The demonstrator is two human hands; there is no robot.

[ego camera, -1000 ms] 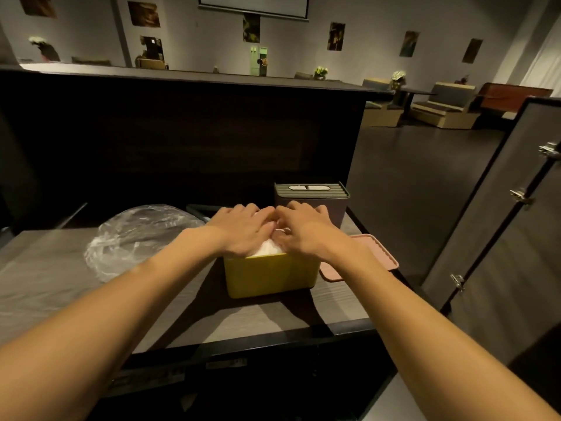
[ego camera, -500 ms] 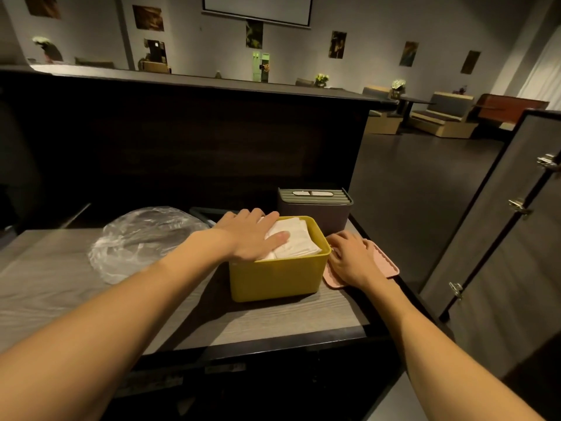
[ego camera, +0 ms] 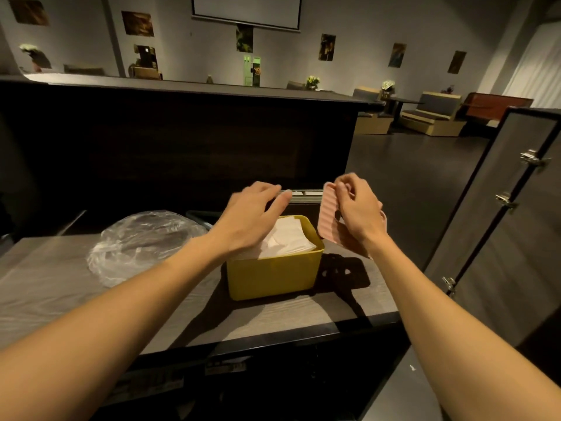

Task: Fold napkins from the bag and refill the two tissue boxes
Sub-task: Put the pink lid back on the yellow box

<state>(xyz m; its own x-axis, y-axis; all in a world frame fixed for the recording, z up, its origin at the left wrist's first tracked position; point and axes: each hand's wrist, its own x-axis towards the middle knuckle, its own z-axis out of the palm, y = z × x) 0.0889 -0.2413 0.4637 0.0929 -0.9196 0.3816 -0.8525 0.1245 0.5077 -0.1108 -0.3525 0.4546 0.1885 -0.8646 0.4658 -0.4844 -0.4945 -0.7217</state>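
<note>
head view: a clear plastic bag point(ego camera: 142, 238) lay at the left of the grey counter point(ego camera: 54, 287). the left hand point(ego camera: 252, 214) hovered flat, fingers straight, over the napkins point(ego camera: 291, 241) in the yellow box point(ego camera: 273, 278). the right hand point(ego camera: 358, 211) pinched the ribbed pink lid point(ego camera: 329, 217), tilted up on edge, long axis pointing away, beside the box.

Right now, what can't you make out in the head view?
- Grey ribbed-lid tissue box: body hidden by both hands and the pink ribbed lid; fill unknown.
- Clear plastic bag: contents lost in glare.
- White napkin stack in the yellow box: left part under the left hand.
- Right hand: covers the pink lid's far edge.
</note>
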